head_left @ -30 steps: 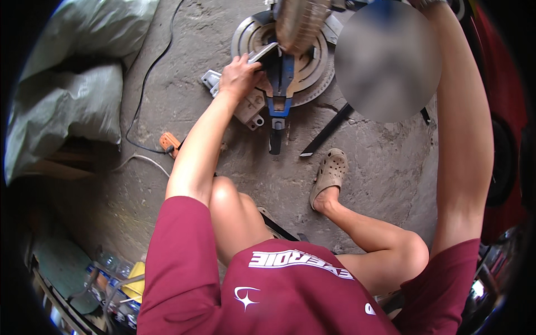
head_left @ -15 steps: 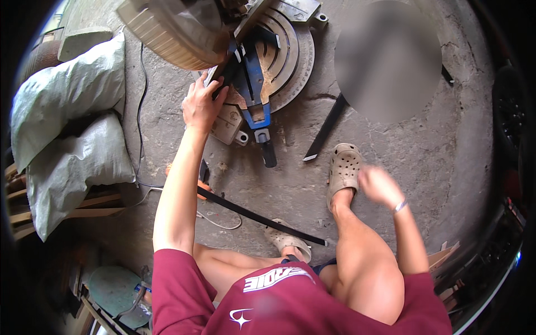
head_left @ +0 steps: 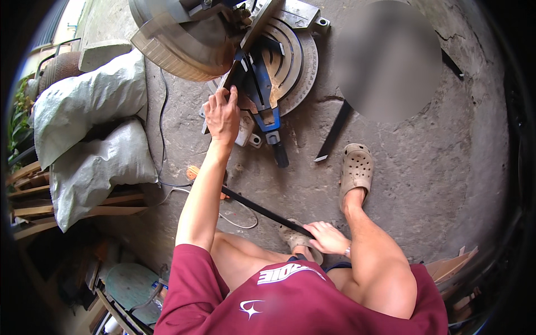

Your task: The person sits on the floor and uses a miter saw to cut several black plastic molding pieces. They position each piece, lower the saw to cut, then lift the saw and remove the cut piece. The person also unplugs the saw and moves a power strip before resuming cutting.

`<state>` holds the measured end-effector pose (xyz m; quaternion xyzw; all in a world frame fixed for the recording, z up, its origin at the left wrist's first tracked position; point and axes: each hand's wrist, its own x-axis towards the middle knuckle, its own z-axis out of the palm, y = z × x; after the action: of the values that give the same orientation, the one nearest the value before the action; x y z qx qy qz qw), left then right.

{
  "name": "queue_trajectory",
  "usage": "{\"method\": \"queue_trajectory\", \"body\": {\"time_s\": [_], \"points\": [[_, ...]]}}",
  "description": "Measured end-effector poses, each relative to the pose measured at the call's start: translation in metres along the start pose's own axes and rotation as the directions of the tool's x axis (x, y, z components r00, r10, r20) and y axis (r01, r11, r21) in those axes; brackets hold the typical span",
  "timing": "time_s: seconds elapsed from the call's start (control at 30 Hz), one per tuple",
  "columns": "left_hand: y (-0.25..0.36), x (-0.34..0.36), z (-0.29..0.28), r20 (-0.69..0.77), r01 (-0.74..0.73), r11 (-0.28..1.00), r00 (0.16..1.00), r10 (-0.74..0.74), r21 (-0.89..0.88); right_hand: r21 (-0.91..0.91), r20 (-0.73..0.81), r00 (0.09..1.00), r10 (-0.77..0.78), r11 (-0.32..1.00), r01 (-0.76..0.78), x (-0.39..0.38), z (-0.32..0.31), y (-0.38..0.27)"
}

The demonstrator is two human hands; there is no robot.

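Note:
A miter saw [head_left: 296,84] with a round base and blue parts stands on the floor ahead of me. Its brownish clear blade guard [head_left: 187,56] is at the upper left of the base. My left hand [head_left: 222,116] is closed at the fence, fingers curled over a dark strip there, mostly hidden by the hand. Low in front of me, a long black strip [head_left: 262,210] slants across, its far end behind my left forearm. My right hand [head_left: 329,238] grips its near end, over one clog, fingers on top and thumb below.
Another black strip [head_left: 335,131] with a pale angled end lies right of the saw, partly under a blurred patch. White sacks [head_left: 100,151] and wooden boards [head_left: 33,209] are piled at left. A power cord [head_left: 163,128] runs beside them. A round greenish stool [head_left: 129,285] stands lower left.
My right hand has moved left and inward from beside my right foot onto the near end of the long black strip. My left hand stays at the saw fence; the whole view has shifted slightly.

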<state>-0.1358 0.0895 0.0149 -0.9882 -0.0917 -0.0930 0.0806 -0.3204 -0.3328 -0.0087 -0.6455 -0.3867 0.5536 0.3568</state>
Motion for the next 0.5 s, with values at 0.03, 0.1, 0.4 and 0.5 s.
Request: {"method": "queue_trajectory", "body": {"time_s": [0.03,0.1,0.4,0.5], "points": [[0.003,-0.001,-0.003,0.015,-0.008,1.000,1.000,0.008,-0.020,0.007,-0.073,0.997,-0.029,1.000,0.029,0.006,0.010,-0.007],[0.007,-0.001,-0.008,-0.040,-0.042,0.998,0.998,0.040,-0.037,-0.023,-0.223,0.974,-0.029,0.999,0.024,0.023,0.025,-0.015],[0.062,0.005,-0.064,-0.108,-0.077,0.861,0.994,0.026,-0.503,0.141,-0.099,0.995,-0.026,0.989,0.040,-0.012,0.044,-0.011],[0.078,-0.002,-0.102,-0.168,-0.143,0.825,0.984,0.059,-0.547,0.251,-0.003,0.994,0.107,0.963,-0.102,-0.052,0.010,-0.019]]}}
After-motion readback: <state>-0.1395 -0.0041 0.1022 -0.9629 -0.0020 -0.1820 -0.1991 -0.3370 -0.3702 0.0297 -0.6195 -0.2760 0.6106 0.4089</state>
